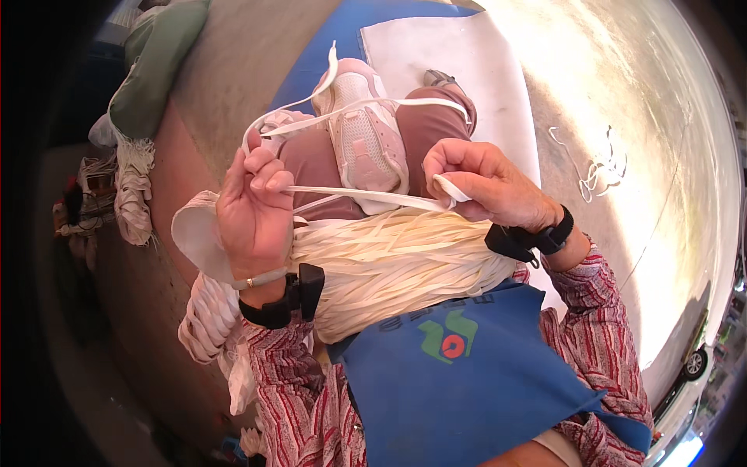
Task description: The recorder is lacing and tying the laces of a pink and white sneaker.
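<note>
The left hand [255, 198], curled, hides a stretch of white lace [354, 192]; the blue apron [459, 389], cut off by the lower edge, covers part of the lace bundle [397, 253]; clutter [95, 188] (far left) is too dim to tell

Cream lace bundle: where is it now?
Head view, centre: the cream lace bundle lies below the white lace stretched between left hand and right hand, directly above the blue apron.
</note>
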### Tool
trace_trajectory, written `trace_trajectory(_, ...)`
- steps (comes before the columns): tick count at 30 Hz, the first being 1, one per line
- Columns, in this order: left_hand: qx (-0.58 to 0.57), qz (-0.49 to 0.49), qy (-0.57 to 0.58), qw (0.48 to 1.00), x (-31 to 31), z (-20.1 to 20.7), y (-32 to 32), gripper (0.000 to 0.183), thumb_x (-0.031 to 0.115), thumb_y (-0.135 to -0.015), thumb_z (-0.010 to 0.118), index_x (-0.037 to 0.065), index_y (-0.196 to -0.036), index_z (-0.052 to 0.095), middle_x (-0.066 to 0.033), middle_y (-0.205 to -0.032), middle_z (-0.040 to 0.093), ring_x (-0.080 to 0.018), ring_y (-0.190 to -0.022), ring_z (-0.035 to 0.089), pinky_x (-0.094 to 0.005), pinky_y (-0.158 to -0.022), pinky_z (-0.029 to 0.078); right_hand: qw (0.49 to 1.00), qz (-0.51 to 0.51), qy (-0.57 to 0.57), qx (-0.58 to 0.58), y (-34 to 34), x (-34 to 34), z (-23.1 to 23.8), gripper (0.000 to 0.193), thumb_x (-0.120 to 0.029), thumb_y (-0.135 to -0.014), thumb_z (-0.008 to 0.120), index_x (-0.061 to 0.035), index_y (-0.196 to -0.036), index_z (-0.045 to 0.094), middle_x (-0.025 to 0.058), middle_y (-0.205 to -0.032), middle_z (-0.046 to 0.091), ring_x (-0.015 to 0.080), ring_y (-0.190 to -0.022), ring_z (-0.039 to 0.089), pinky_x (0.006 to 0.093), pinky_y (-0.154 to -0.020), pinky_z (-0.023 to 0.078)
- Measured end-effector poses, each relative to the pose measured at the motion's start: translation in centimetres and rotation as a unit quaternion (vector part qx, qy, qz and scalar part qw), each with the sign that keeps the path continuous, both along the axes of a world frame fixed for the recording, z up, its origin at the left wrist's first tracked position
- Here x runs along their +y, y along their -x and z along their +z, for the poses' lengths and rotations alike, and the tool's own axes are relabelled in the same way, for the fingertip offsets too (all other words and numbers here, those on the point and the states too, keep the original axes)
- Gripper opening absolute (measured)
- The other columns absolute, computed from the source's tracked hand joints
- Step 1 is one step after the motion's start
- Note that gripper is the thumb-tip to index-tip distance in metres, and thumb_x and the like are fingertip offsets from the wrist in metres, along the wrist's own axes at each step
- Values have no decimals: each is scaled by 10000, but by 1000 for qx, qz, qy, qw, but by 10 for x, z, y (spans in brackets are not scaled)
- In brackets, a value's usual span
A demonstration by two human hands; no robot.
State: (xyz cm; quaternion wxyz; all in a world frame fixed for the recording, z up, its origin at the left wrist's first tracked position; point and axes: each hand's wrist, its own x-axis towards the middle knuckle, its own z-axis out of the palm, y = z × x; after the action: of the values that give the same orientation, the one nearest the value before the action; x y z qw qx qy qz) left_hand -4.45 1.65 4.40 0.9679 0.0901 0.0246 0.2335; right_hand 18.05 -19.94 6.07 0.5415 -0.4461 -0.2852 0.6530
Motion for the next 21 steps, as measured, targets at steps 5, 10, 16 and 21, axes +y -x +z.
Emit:
trace_trajectory(5, 129, 97, 1, 987, 11, -15, 22, 257, 140, -1060, 393, -20, -1206, 531, -13, -793, 469, -110, -642, 433, -275, -625, 410, 998, -45, 47, 7, -34, -11, -16, 90, -159, -988, 544, -73, -985, 571, -70, -737, 485, -24, -503, 308, 150, -430, 214)
trace_trajectory(10, 194, 94, -68, 974, 5, -8, 18, 239, 178, -1057, 414, 14, -1189, 527, -1, -792, 462, -97, -640, 428, -263, -628, 400, 994, -75, 72, -25, -63, -11, -30, 78, -155, -993, 540, -85, -982, 574, -89, -685, 449, -23, -489, 283, 156, -418, 204)
trace_trajectory(16, 229, 90, -91, 965, -5, -6, 3, 242, 217, -1048, 454, 25, -1162, 546, 13, -777, 465, -92, -636, 424, -274, -644, 404, 956, -173, 147, -188, -89, -10, -47, 93, -145, -967, 543, -106, -888, 574, -97, -669, 438, -10, -494, 279, 185, -429, 227)
trace_trajectory(21, 310, 82, -232, 919, -25, -7, -4, 199, 231, -1027, 529, 59, -1091, 607, 66, -699, 436, -31, -549, 360, -213, -522, 339, 837, -185, 20, -514, -101, -1, -61, 154, -142, -941, 546, -19, -971, 633, 9, -694, 542, 89, -555, 465, 267, -509, 405)
